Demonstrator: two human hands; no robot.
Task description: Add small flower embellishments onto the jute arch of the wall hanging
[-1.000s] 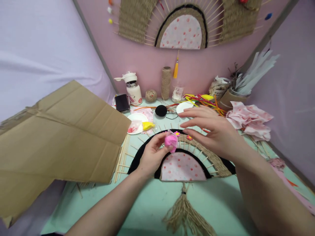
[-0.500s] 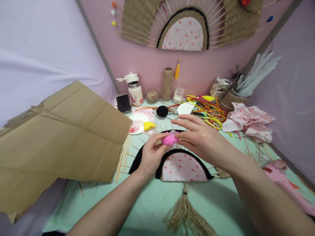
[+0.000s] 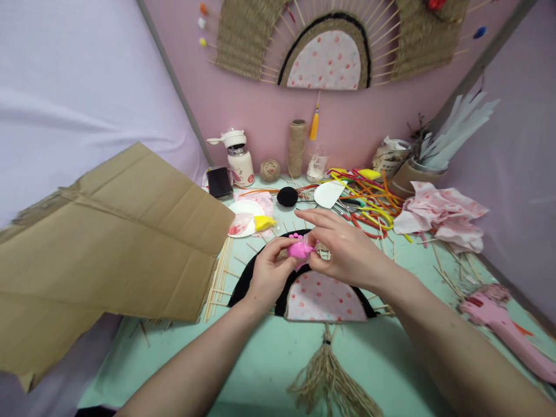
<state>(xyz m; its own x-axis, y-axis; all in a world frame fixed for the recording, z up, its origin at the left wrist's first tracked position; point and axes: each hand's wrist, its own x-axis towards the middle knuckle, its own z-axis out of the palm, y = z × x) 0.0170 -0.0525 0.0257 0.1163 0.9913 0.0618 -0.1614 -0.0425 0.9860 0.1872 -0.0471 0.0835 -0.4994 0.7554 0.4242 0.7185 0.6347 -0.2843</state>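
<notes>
**Both hands on a pink lump at frame centre**

Largest first: the cardboard [image 3: 108,249] fills the left of the frame; the fan piece [image 3: 324,295] lies centre, below your hands, on the green table [image 3: 269,359]. Your left hand [image 3: 269,272] and right hand [image 3: 347,249] meet just above the fan's arch. The pink lump [image 3: 299,249] sits between them, its long axis running left to right. Left fingers are closed on its left end; right fingertips are pinched at its right end. Neither hand is nearer. The lump is bright magenta, soft-looking, partly in clear wrap.
</notes>
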